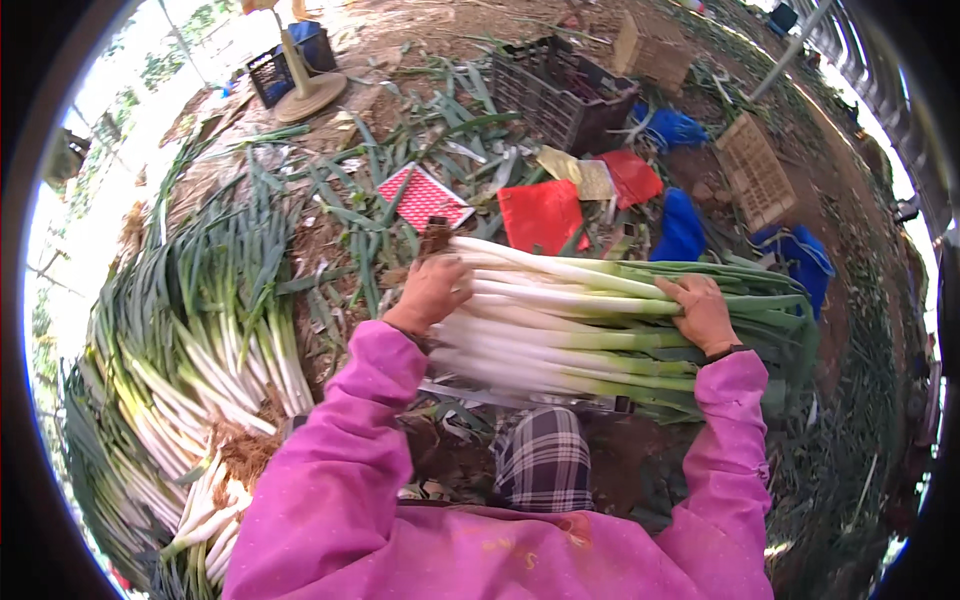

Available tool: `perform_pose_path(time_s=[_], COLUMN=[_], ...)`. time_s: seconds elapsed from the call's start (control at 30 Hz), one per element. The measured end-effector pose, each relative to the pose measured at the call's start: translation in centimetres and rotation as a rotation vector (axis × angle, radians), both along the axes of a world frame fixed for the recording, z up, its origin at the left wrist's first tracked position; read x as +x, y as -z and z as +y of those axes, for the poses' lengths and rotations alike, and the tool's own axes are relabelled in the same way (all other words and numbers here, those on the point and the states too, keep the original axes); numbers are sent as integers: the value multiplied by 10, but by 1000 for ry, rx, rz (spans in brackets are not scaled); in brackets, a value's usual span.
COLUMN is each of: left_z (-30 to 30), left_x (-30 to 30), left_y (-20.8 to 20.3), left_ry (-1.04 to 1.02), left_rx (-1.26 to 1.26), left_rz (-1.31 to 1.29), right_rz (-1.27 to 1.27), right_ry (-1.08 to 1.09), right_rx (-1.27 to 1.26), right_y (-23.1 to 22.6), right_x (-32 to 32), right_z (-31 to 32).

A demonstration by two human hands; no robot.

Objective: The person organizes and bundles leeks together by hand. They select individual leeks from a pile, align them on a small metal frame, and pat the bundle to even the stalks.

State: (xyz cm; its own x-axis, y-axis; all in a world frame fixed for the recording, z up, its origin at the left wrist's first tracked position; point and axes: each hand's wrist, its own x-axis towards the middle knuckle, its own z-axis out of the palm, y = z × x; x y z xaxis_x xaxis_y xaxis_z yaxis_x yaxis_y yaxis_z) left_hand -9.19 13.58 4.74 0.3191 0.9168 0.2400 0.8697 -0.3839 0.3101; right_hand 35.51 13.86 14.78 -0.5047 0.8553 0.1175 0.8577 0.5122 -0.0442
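Note:
A thick bundle of long green onions (570,315) lies crosswise in front of me, its white stems to the left and its green leaves to the right. My left hand (432,290) is closed over the upper stems, beside the brown root end. Farther right, my right hand (703,314) grips the upper edge of the bundle where white turns to green. The lower white stems are blurred. What supports the bundle is mostly hidden beneath it. To my left, a large heap of green onions (240,335) lies on the ground, with brown roots showing near my sleeve.
Beyond the bundle lie a red cloth (541,216), a red-and-white patterned sheet (424,197) and a blue cloth (679,226). Farther off are a dark plastic crate (565,100), a tan crate (755,170) and a round-based stand (309,97). Loose leaves litter the soil.

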Motion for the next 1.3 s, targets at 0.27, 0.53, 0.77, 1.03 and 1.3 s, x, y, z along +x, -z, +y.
perform_pose_path(time_s=[0.27, 0.53, 0.77, 1.03, 1.3], left_z=[29, 72, 95, 115, 134], left_x=[81, 78, 85, 78, 52], left_y=[-44, -35, 7, 17, 32], left_ry=[145, 229, 181, 157, 316], left_rx=[-136, 5, -216, -353, -764], left_rz=[-100, -103, 230, 223, -28], right_rz=[-8, -185, -152, 25, -74], right_ry=[298, 232, 127, 125, 367], right_rx=[-239, 272, 100, -370, -556], right_y=[-38, -74, -14, 28, 43], right_x=[61, 29, 37, 37, 13], right_z=[-18, -17, 57, 97, 105])
